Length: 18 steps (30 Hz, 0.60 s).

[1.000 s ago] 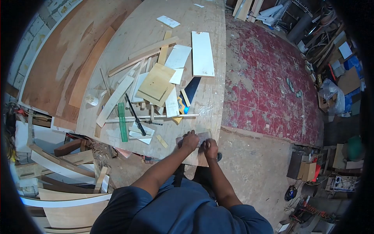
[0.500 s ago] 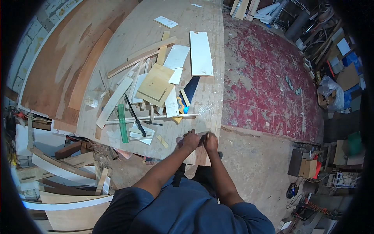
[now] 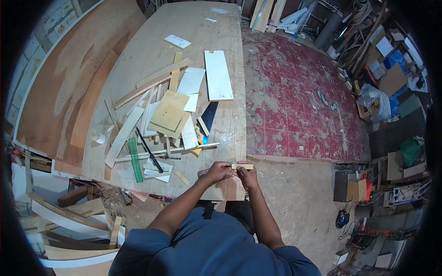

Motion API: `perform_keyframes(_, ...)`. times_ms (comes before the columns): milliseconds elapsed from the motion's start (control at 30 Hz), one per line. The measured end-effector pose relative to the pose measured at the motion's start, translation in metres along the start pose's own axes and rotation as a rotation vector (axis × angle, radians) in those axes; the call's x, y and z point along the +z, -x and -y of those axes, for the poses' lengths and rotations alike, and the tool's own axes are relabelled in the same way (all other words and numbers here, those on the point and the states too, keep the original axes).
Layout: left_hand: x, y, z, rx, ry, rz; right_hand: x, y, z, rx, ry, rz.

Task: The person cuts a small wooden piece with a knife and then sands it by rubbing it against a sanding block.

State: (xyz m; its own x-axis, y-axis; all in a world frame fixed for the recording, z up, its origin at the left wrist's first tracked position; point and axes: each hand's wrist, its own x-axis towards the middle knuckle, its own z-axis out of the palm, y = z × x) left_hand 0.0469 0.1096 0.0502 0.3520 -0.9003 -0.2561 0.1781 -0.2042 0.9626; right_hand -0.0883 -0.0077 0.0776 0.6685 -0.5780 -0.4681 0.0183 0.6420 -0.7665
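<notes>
A short, pale wood strip (image 3: 242, 166) lies across both hands at the near right corner of the wooden table (image 3: 216, 184). My right hand (image 3: 248, 177) is closed around it from below, the thumb near its lower side. My left hand (image 3: 218, 171) pinches by the strip's left end, fingers together. Partly hidden behind my left hand is a dark flat block (image 3: 202, 173). A small wood offcut (image 3: 182, 177) lies to the left of my left hand.
Left of the hands are a green strip (image 3: 135, 160), a black bar-shaped tool (image 3: 149, 149) and a handsaw (image 3: 209, 117) with a yellow-blue handle. Stacked boards (image 3: 169, 112) and a white board (image 3: 218, 76) lie farther back. Worn red flooring (image 3: 299, 96) runs along the right.
The pale strip now shows between my hands, where it was not visible before. My right hand has turned so its fingers face upward. The whole view has shifted slightly.
</notes>
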Motion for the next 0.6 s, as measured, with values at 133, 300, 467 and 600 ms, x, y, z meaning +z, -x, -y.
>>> perform_keyframes(133, -0.002, 0.002, -0.022, -0.08, 0.284, 0.016, 0.015, 0.002, 0.009, -0.058, -0.077, -0.027)
perform_keyframes(300, -0.001, 0.005, -0.033, 0.03, 0.136, -0.086, 0.018, 0.001, 0.005, -0.059, -0.075, -0.035)
perform_keyframes(467, -0.002, 0.005, -0.024, 0.116, 0.02, -0.191, 0.014, -0.004, 0.0, -0.037, -0.065, -0.008)
perform_keyframes(600, -0.003, 0.004, -0.024, 0.16, 0.09, -0.199, 0.021, -0.002, 0.003, -0.043, -0.056, -0.037)
